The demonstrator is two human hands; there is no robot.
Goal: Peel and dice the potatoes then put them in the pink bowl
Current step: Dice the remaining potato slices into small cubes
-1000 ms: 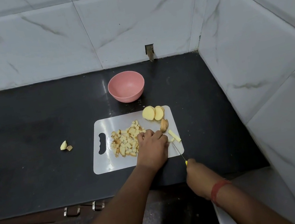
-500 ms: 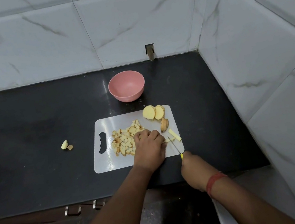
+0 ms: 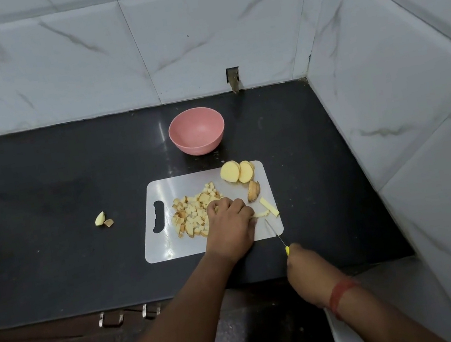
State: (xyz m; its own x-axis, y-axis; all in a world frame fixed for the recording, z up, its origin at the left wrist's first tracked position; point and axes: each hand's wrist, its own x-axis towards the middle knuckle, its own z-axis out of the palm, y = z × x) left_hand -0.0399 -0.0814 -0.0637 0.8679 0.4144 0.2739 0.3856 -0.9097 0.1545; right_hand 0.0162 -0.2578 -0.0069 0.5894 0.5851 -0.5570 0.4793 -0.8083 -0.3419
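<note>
Glossy marble-look wall tiles (image 3: 76,52) – dark polished counter (image 3: 43,203), matt pink bowl (image 3: 196,131) and smooth white plastic board (image 3: 171,246) at centre.

Black countertop (image 3: 39,179) against white marbled wall tiles (image 3: 77,55) — metal drawer handles (image 3: 111,318) below.

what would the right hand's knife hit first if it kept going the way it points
Probably the cut potato strip just past the knife tip, by the left hand; the right hand aims it up-left. Depth is unclear.
</note>
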